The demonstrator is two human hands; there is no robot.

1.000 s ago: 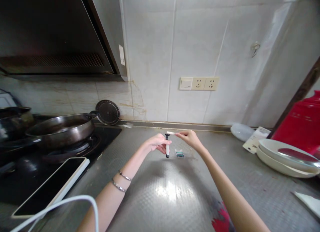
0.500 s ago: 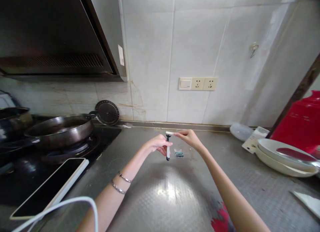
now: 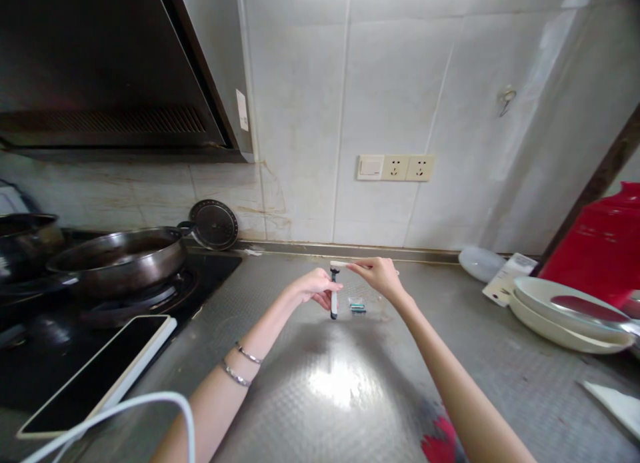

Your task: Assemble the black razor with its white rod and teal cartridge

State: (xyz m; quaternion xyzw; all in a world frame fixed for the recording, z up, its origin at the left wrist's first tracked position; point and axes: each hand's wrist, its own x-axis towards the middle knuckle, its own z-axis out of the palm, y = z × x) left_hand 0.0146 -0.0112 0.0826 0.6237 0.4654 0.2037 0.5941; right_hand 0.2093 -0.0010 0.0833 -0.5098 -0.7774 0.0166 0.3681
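Note:
My left hand [image 3: 317,288] pinches the grey and black handle of a razor [image 3: 334,304], which stands upright above the counter with its head at the top. In my right hand [image 3: 381,275] is a thin white toothbrush [image 3: 340,264]; its head lies across the top of the razor head, and the tail end pokes out behind my fingers. Whether the bristles press on the blades is too small to tell. On the counter just right of the razor lies a small clear case with a green and dark blade cartridge [image 3: 357,308].
At left, a steel pan [image 3: 123,263] sits on the black stove [image 3: 220,273]. A phone [image 3: 97,376] and white cable [image 3: 165,398] are nearer me. Stacked dishes [image 3: 565,326], a white box [image 3: 510,280] and a red container [image 3: 595,250] stand at right. The wall backs the metal counter [image 3: 280,396].
The toothbrush has shifted slightly left over the razor head, and its tail end now shows behind my right hand. My left hand still holds the razor upright.

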